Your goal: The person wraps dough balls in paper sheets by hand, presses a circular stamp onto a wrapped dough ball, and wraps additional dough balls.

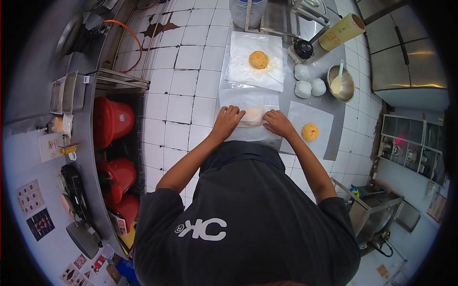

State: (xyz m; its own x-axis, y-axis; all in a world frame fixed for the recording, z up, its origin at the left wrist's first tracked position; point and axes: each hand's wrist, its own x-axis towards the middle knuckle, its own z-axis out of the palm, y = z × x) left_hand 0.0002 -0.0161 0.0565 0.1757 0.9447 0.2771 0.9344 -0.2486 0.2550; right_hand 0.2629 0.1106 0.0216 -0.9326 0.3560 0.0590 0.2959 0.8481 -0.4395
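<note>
Near the table's front edge, my left hand [229,120] and my right hand [278,122] hold the two sides of a translucent wrapping sheet [249,97], with their fingers closed on it. Between them a pale lump [254,116] lies under a fold of the sheet. Beyond it, an orange crumbly patty [258,60] sits on a stack of white paper sheets [237,78]. A second orange patty [310,132] rests on another sheet [298,114] to the right of my right hand.
Three wrapped white balls [303,89] stand beside a steel bowl [349,87] holding a white spoon [339,71]. Behind are a black-knobbed device [303,49], a yellow cylinder [341,32] and stacked clear containers [248,12]. Red bins [112,123] are under the left counter.
</note>
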